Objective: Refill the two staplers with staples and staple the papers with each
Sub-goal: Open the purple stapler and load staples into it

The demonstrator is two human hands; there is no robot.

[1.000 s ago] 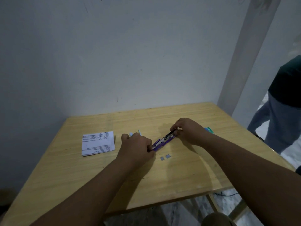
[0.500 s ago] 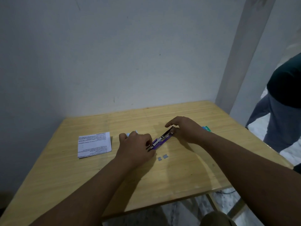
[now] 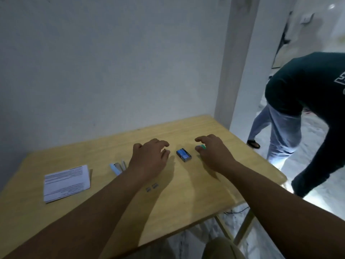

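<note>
now my left hand (image 3: 149,161) and right hand (image 3: 214,152) hover over the desk (image 3: 186,193), each grip loose and holding nothing, the blue staple box (image 3: 183,155) between them.

One paper stack (image 3: 66,183), one blue staple box (image 3: 183,155), two staple strips (image 3: 151,187), two hands (image 3: 149,161).

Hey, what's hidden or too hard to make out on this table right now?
Head view only:
- Purple stapler: not seen; perhaps under the left hand.
- Light blue stapler: partly behind the left forearm.
- Green item: mostly covered by the right hand.
- Blue box label, paper text: too small.
</note>
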